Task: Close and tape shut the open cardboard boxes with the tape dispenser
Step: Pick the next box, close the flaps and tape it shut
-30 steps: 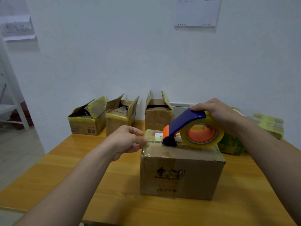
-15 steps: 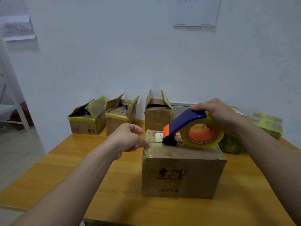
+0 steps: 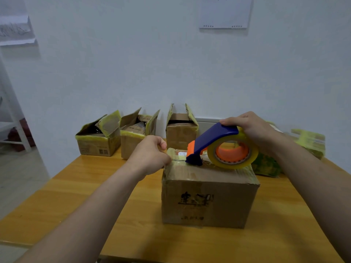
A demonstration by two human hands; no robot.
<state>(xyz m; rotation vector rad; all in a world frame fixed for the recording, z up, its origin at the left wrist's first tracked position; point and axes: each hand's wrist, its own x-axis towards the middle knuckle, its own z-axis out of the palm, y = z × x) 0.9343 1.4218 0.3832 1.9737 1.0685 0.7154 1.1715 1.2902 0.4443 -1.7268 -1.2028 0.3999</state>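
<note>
Two bare hands work on a closed cardboard box (image 3: 209,196) that sits near the middle of a wooden table (image 3: 76,196). The right hand (image 3: 252,128) grips a blue and orange tape dispenser (image 3: 218,147) from above, fingers wrapped over its handle and roll, with the dispenser's nose resting on the box's top. The left hand (image 3: 150,155) is curled tight at the box's top left edge, thumb and fingers pinching the tape (image 3: 178,158) (a clear strip running to the dispenser). Three open boxes (image 3: 136,141) stand along the wall behind, flaps up.
</note>
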